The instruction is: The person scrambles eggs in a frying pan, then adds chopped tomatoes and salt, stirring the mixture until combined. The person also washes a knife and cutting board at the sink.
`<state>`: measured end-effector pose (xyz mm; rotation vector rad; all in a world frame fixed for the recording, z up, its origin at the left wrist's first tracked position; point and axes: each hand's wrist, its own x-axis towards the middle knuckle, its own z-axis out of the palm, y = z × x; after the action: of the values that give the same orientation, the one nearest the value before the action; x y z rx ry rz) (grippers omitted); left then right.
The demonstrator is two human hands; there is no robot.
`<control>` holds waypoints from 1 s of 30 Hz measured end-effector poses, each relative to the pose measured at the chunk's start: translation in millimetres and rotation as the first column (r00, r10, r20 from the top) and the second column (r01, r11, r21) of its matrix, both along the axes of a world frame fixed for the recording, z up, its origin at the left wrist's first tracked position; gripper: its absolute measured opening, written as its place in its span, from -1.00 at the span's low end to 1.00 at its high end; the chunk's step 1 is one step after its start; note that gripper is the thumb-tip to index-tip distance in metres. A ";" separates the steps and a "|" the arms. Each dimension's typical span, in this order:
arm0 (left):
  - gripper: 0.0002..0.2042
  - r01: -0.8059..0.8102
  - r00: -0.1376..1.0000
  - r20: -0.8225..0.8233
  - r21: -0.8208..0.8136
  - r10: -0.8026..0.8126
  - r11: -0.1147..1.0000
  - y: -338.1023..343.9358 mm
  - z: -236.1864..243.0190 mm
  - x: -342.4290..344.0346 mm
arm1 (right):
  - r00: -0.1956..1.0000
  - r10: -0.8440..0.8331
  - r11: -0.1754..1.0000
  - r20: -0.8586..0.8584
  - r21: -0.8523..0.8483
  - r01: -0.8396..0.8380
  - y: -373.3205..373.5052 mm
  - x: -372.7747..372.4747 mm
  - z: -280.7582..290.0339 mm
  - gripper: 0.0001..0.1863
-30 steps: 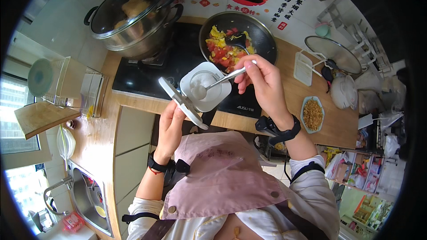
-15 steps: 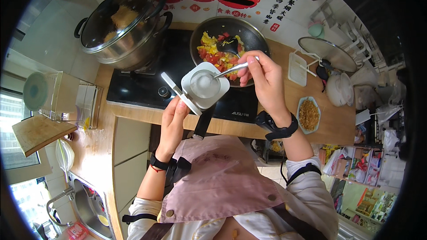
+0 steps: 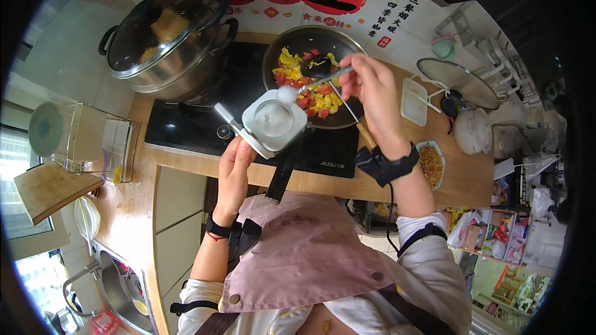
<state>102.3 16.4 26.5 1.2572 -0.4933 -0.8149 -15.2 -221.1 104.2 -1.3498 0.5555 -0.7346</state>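
My left hand (image 3: pixel 236 162) is closed on a white lidded jar (image 3: pixel 273 123), its hinged lid flipped back and white granules inside. Between the fingers of my right hand (image 3: pixel 372 84) is the handle of a small metal spoon (image 3: pixel 323 80). A heap of white granules sits on the spoon's bowl, which is raised just above the jar's far rim, by the edge of the frying pan (image 3: pixel 340 40). In the pan lie scrambled egg and tomato pieces (image 3: pixel 323 100). A black-headed spatula (image 3: pixel 316 66) rests there too, its wooden-ended handle passing under my right hand.
A lidded steamer pot (image 3: pixel 167 43) stands on the hob's left side. The pan's black handle (image 3: pixel 280 177) juts over the counter's front edge. To the right are a bowl of brown crumbly food (image 3: pixel 431 164), a white tray (image 3: pixel 414 102) and a glass lid (image 3: pixel 458 82). A sink (image 3: pixel 121 288) lies lower left.
My right hand has lifted the spoon out of the jar with white granules on it. The jar in my left hand has shifted slightly left and nearer to me.
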 end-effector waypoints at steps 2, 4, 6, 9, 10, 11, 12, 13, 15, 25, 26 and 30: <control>-0.70 -0.071 0.997 -0.019 -0.021 0.070 0.997 2.4 -1.0 1.2 | 0.999 -0.045 0.997 0.000 -0.067 0.045 -17.1 6.0 1.0 -0.73; -0.66 -0.110 0.994 0.004 0.058 0.110 0.992 6.8 -0.2 3.0 | 0.997 -0.082 0.975 0.010 -0.205 0.082 -32.2 12.3 0.7 -0.72; -0.80 -0.188 0.982 -0.026 -0.008 0.188 0.982 12.0 0.7 1.2 | 0.997 -0.078 0.909 0.028 -0.409 0.083 -43.4 17.7 0.8 -0.70; -0.78 -0.271 0.962 -0.030 0.010 0.272 0.962 19.5 0.3 2.2 | 0.988 -0.147 0.845 -0.043 -0.525 0.103 -51.4 22.7 2.7 -0.69; -0.78 -0.279 0.960 -0.018 0.009 0.279 0.960 21.5 -0.8 2.5 | 0.989 -0.145 0.821 -0.013 -0.560 0.112 -52.6 23.8 3.7 -0.69; -0.78 -0.286 0.958 -0.006 0.009 0.286 0.958 23.9 -2.0 4.1 | 0.988 -0.158 0.807 0.002 -0.575 0.130 -53.0 24.1 4.5 -0.70; -0.77 -0.288 0.958 -0.007 -0.011 0.288 0.958 25.9 -3.7 5.4 | 0.985 -0.173 0.802 0.007 -0.580 0.145 -53.6 24.1 5.4 -0.70; -0.77 -0.294 0.956 -0.005 -0.011 0.294 0.956 27.7 -5.5 6.5 | 0.982 -0.184 0.778 0.038 -0.604 0.169 -54.1 23.8 5.7 -0.70; -0.77 -0.295 0.955 0.008 -0.018 0.295 0.955 31.2 -8.7 8.9 | 0.977 -0.180 0.730 0.112 -0.651 0.210 -56.5 22.1 6.1 -0.70; -0.76 -0.251 0.967 0.041 0.024 0.250 0.968 29.5 -2.9 3.2 | 0.988 -0.122 0.346 0.097 -0.929 0.134 -23.6 -7.6 32.9 -0.75; -0.72 -0.214 0.974 0.090 0.049 0.209 0.976 27.7 -1.7 2.5 | 0.988 -0.059 0.478 0.142 -0.865 0.153 -9.2 -11.3 35.1 -0.75; -0.66 -0.120 0.975 0.191 0.041 0.111 0.992 21.6 3.9 -2.4 | 0.970 0.242 0.365 0.021 -0.928 -0.071 36.9 -4.4 27.4 -0.87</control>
<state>99.9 38.0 30.5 1.4063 -0.5481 -0.6169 -19.6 -184.2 131.6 -2.3445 -0.2365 -1.0424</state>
